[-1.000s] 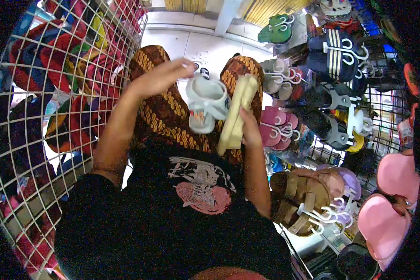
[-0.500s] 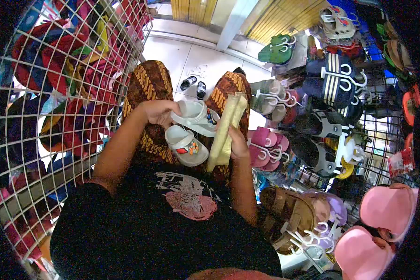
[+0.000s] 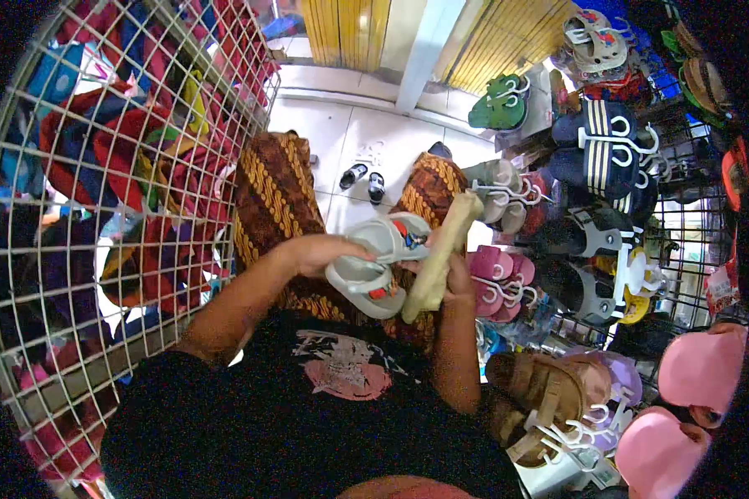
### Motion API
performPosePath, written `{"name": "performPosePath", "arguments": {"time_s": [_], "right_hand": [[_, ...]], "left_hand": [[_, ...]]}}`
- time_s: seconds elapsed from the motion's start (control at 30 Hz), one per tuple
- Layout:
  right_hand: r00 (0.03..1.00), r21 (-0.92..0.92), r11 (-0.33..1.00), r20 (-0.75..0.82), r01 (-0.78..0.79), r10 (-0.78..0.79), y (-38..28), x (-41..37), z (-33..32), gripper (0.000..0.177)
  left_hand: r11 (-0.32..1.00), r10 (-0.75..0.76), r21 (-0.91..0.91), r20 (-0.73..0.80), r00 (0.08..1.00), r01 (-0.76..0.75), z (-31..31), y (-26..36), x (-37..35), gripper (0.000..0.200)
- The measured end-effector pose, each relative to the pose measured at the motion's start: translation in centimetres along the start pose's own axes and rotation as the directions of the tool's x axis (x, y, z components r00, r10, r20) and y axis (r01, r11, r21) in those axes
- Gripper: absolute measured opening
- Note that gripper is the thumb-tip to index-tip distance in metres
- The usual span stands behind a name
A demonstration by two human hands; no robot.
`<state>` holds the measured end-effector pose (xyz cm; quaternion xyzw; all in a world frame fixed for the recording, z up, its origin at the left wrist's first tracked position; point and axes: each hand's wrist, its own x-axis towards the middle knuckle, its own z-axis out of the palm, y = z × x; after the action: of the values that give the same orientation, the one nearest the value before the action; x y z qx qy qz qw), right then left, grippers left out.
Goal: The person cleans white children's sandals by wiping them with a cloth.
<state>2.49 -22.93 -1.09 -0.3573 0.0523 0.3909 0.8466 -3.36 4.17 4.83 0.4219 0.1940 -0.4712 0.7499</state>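
A pair of light grey clogs with coloured charms is in front of my body. The upper clog [image 3: 374,237] and the lower clog [image 3: 366,291] lie side by side, touching. My left hand [image 3: 324,254] is closed on their heel ends, thumb on top. At their right, my right hand [image 3: 456,281] is wrapped round a crumpled pale yellow bundle [image 3: 443,258], which slants upward to the right. Some of my right fingers pass behind the bundle towards the upper clog's toe.
A white wire grid [image 3: 66,274] with colourful items stands at the left. Sandals on white hangers, including navy striped ones [image 3: 595,150], line the right. Pink sandals [image 3: 662,453] are at the lower right. Small black sandals [image 3: 376,187] rest on the tiled floor [image 3: 333,137].
My left hand has moved inward over the heels of the clogs, which have tilted and drawn together. The view has shifted, and the yellow bundle sits further right in it.
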Motion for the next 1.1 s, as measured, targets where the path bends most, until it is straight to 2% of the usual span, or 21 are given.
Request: {"name": "performPosePath", "arguments": {"time_s": [0.07, 0.13, 0.2, 0.27, 0.33, 0.37, 0.4, 0.47, 0.5, 0.53, 0.57, 0.6, 0.63, 0.67, 0.7, 0.77, 0.87, 0.93, 0.97, 1.07, 1.1], "right_hand": [[0.977, 0.121, 0.992, 0.209, 0.024, -0.049, 0.5, 1.0, -2.3, 0.057], [0.996, 0.017, 0.998, 0.071, 0.059, -0.06, -0.7, 2.0, -1.5, 0.06], [0.991, -0.066, 0.989, 0.022, 0.132, -0.13, -1.5, 5.0, 0.1, 0.065], [0.974, -0.011, 0.974, 0.012, 0.225, -0.225, -5.2, 7.4, 5.8, 0.06], [0.954, 0.013, 0.954, -0.005, 0.301, -0.301, -8.1, 11.0, 8.3, 0.054], [0.944, 0.006, 0.944, -0.014, 0.33, -0.33, -9.0, 13.1, 8.0, 0.05], [0.902, -0.211, 0.885, -0.024, 0.416, -0.43, -10.0, 14.3, 9.4, 0.044], [0.893, -0.535, 0.782, -0.106, 0.319, -0.437, -9.8, 18.9, 8.4, 0.043], [0.875, -0.686, 0.696, -0.184, 0.212, -0.448, -8.9, 19.8, 9.5, 0.045], [0.856, -0.806, 0.565, -0.158, 0.175, -0.492, -6.6, 21.2, 8.7, 0.048], [0.834, -0.9, 0.418, -0.133, 0.124, -0.535, -4.3, 22.6, 7.8, 0.05], [0.821, -0.96, 0.227, 0.002, 0.161, -0.571, -1.5, 24.7, 4.9, 0.054], [0.857, -0.959, 0.268, -0.061, 0.091, -0.511, -0.6, 24.4, 5.5, 0.055], [0.887, -0.95, 0.312, -0.133, 0.013, -0.442, 0.2, 24.2, 5.9, 0.056], [0.911, -0.957, 0.289, -0.085, 0.038, -0.403, 0.4, 24.8, 5.6, 0.054], [0.948, -0.965, 0.242, 0.02, 0.102, -0.319, 0.1, 26.6, 4.8, 0.05], [0.968, -0.899, 0.42, 0.018, 0.125, -0.251, 1.1, 29.0, 2.3, 0.044], [0.985, -0.714, 0.698, -0.082, 0.049, -0.152, 0.5, 29.2, 2.6, 0.04], [0.988, -0.591, 0.807, -0.121, 0.004, -0.093, 0.1, 29.0, 3.0, 0.039], [0.986, -0.385, 0.919, -0.164, -0.084, 0.021, -0.7, 28.8, 3.3, 0.039], [0.987, -0.319, 0.943, -0.151, -0.092, 0.046, -1.1, 28.7, 3.3, 0.038]], "left_hand": [[0.988, 0.082, 0.136, -0.032, 0.996, -0.077, 1.0, 1.8, -1.5, 0.045], [0.998, 0.05, 0.037, -0.176, 0.983, -0.044, 1.7, 3.0, -2.2, 0.046], [0.978, 0.208, 0.003, -0.148, 0.967, -0.21, -0.8, 3.4, -1.4, 0.049], [0.93, 0.356, 0.031, -0.317, 0.879, -0.366, -2.2, 5.8, -1.3, 0.048], [0.754, 0.631, 0.048, -0.335, 0.7, -0.656, -4.5, 9.0, -0.9, 0.049], [0.757, 0.617, 0.129, -0.466, 0.635, -0.641, -6.3, 10.9, 0.0, 0.05], [0.76, 0.602, 0.206, -0.583, 0.546, -0.617, -8.3, 12.5, 1.1, 0.051], [0.685, 0.62, 0.208, -0.669, 0.409, -0.698, -11.9, 14.0, 3.9, 0.052], [0.643, 0.622, 0.214, -0.706, 0.338, -0.736, -13.7, 14.1, 5.6, 0.053], [0.589, 0.629, 0.155, -0.704, 0.33, -0.793, -15.8, 13.5, 7.8, 0.052], [0.532, 0.636, 0.093, -0.7, 0.325, -0.842, -18.1, 12.7, 10.3, 0.051], [0.471, 0.641, 0.027, -0.697, 0.321, -0.882, -19.7, 12.7, 12.0, 0.049], [0.53, 0.609, 0.044, -0.715, 0.344, -0.847, -20.3, 12.2, 12.6, 0.047], [0.639, 0.601, 0.171, -0.719, 0.348, -0.75, -19.7, 12.6, 12.0, 0.047], [0.728, 0.591, 0.29, -0.725, 0.354, -0.621, -18.3, 13.5, 10.4, 0.047], [0.802, 0.541, 0.308, -0.739, 0.402, -0.512, -17.9, 13.8, 10.3, 0.046], [0.765, 0.466, 0.006, -0.696, 0.546, -0.645, -19.5, 13.6, 12.3, 0.045], [0.665, 0.484, -0.244, -0.578, 0.657, -0.705, -20.0, 13.5, 13.6, 0.042], [0.664, 0.41, -0.326, -0.593, 0.693, -0.672, -20.5, 13.7, 14.2, 0.041], [0.621, 0.47, -0.515, -0.358, 0.806, -0.591, -21.1, 13.9, 14.7, 0.041], [0.626, 0.476, -0.519, -0.337, 0.812, -0.582, -20.6, 14.0, 14.7, 0.045]]}}
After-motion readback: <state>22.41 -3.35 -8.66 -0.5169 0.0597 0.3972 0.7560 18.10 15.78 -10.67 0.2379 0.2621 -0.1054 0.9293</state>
